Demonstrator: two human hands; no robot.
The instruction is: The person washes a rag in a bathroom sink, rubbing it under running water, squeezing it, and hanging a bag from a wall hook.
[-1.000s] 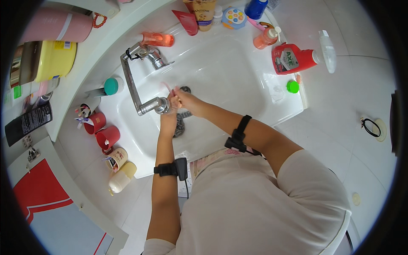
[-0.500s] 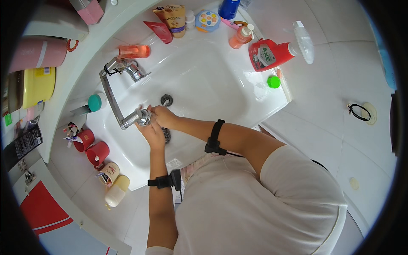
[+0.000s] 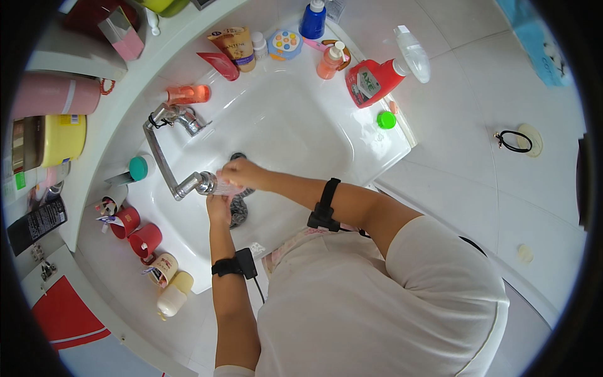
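Over the white sink [image 3: 301, 119], both hands meet at the chrome spout head [image 3: 205, 183] of a jointed tap arm. My right hand [image 3: 243, 174] is closed, its fingers curled beside the outlet. Whatever they may hold cannot be made out. My left hand [image 3: 218, 208] is just under the outlet; its fingers are blurred by what looks like running water and partly covered by the right hand. Below the hands, a dark grey, wet-looking cloth [image 3: 239, 213] lies bunched in the basin. Part of it is hidden, and another dark patch shows beyond the right hand.
Along the left rim stand red cups [image 3: 146, 240], a cream cup [image 3: 163, 269] and a teal-lidded jar [image 3: 138, 168]. At the far rim are tubes and bottles. A red spray bottle [image 3: 372, 83] and a green cap [image 3: 386, 120] occupy the right corner. A shelf [image 3: 116, 135] curves along the left.
My right hand has closed and shifted slightly away from the left hand. The left hand has moved down and left. More of the dark cloth shows, and the whole view has shifted a little.
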